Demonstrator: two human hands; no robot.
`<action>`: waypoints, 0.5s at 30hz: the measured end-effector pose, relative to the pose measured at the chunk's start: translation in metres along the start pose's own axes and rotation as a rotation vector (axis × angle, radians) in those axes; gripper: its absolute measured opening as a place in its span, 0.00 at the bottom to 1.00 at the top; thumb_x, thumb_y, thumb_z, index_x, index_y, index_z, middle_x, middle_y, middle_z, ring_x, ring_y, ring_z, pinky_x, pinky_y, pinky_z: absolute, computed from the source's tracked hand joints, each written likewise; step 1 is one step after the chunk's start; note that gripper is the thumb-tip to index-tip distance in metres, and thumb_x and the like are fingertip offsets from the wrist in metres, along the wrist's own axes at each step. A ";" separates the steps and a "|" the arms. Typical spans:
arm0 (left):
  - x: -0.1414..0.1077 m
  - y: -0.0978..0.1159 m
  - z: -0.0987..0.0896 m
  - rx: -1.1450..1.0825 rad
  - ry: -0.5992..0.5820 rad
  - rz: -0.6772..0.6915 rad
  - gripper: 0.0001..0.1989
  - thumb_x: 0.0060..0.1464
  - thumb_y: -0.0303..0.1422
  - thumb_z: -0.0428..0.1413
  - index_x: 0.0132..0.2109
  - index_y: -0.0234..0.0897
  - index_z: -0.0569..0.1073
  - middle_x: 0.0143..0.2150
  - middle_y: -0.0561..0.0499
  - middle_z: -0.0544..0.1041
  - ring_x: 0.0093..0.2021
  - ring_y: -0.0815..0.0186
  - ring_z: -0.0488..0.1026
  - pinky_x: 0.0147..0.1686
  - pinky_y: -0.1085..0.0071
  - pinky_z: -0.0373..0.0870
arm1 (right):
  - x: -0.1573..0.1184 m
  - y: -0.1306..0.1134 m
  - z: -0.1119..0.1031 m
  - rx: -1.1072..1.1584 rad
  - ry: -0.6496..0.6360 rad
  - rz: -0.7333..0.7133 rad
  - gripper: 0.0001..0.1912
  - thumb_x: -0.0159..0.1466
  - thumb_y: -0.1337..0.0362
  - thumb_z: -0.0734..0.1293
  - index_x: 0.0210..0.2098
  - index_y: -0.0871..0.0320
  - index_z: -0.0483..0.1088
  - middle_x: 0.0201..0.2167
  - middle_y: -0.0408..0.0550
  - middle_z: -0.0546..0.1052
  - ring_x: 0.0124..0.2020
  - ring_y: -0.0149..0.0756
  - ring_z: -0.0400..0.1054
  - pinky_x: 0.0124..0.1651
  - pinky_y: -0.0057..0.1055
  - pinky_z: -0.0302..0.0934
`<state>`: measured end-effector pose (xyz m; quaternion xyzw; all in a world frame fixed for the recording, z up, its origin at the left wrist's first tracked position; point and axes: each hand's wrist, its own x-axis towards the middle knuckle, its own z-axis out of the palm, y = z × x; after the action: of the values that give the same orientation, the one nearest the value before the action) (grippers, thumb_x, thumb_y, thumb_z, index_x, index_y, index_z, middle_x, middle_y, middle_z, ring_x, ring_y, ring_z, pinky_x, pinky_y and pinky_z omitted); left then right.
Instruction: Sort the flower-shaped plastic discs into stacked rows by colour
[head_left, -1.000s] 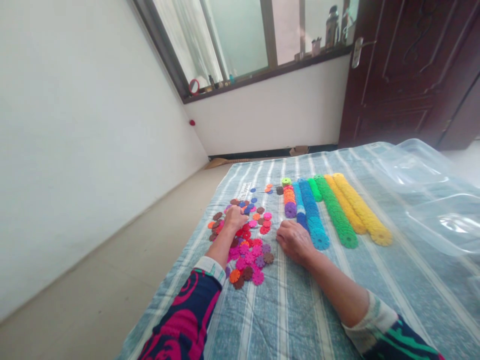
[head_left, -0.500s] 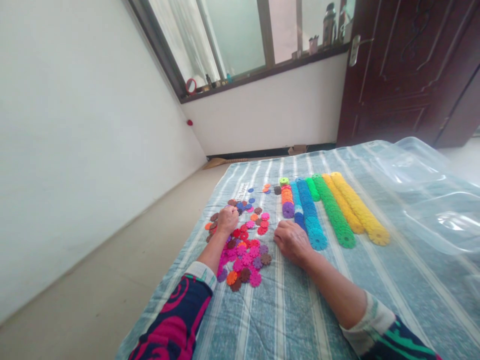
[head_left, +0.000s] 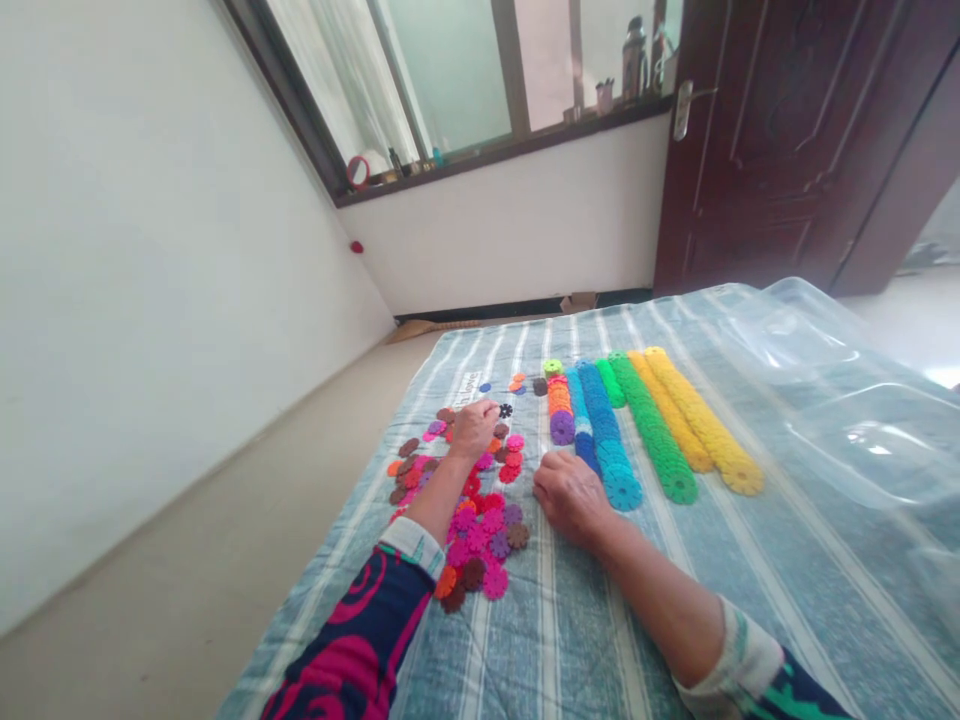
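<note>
My left hand point(head_left: 475, 428) reaches over the upper part of a loose pile of pink, red, brown, purple and orange flower-shaped discs point(head_left: 480, 535). Its fingers are pinched together at a dark disc point(head_left: 506, 410). My right hand point(head_left: 571, 495) rests on the cloth, fingers curled together, just below a short row of orange and purple discs point(head_left: 559, 400); whatever they may hold is hidden. Overlapping rows of blue discs point(head_left: 611, 420), green discs point(head_left: 656, 430) and yellow discs point(head_left: 705, 425) lie to the right.
A striped blue-green cloth point(head_left: 585, 640) covers the surface. Two clear plastic containers sit at the right, one nearer point(head_left: 885, 445) and one farther point(head_left: 795, 330). Several small discs point(head_left: 517, 384) lie beyond my left hand. A brown door point(head_left: 780, 150) stands behind.
My left hand has moved right and slightly up, and a dark disc now shows at its fingertips. The blue discs near it are no longer seen there. The whole view has shifted a little.
</note>
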<state>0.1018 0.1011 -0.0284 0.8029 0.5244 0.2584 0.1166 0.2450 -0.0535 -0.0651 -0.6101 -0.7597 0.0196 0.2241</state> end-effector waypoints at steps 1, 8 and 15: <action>0.004 0.007 0.006 -0.012 -0.021 0.016 0.13 0.56 0.31 0.48 0.35 0.36 0.78 0.32 0.52 0.79 0.35 0.67 0.74 0.38 0.75 0.66 | 0.000 0.000 0.001 0.000 0.005 0.001 0.11 0.67 0.66 0.62 0.31 0.58 0.73 0.35 0.47 0.74 0.39 0.36 0.65 0.38 0.34 0.49; 0.035 0.044 0.042 0.210 -0.107 0.037 0.15 0.60 0.30 0.46 0.39 0.36 0.78 0.38 0.47 0.81 0.40 0.65 0.75 0.40 0.74 0.65 | 0.001 -0.002 0.004 0.024 0.036 0.004 0.09 0.65 0.68 0.64 0.30 0.58 0.73 0.34 0.47 0.74 0.39 0.37 0.64 0.37 0.34 0.49; 0.053 0.053 0.049 0.321 -0.132 -0.004 0.17 0.63 0.30 0.44 0.42 0.37 0.78 0.42 0.45 0.81 0.44 0.64 0.76 0.41 0.73 0.65 | 0.002 -0.001 0.008 0.027 0.091 -0.005 0.09 0.65 0.67 0.65 0.28 0.57 0.72 0.32 0.46 0.73 0.38 0.36 0.63 0.37 0.34 0.49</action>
<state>0.1864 0.1304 -0.0294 0.8255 0.5515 0.1180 0.0217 0.2406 -0.0503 -0.0712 -0.6053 -0.7499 0.0013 0.2667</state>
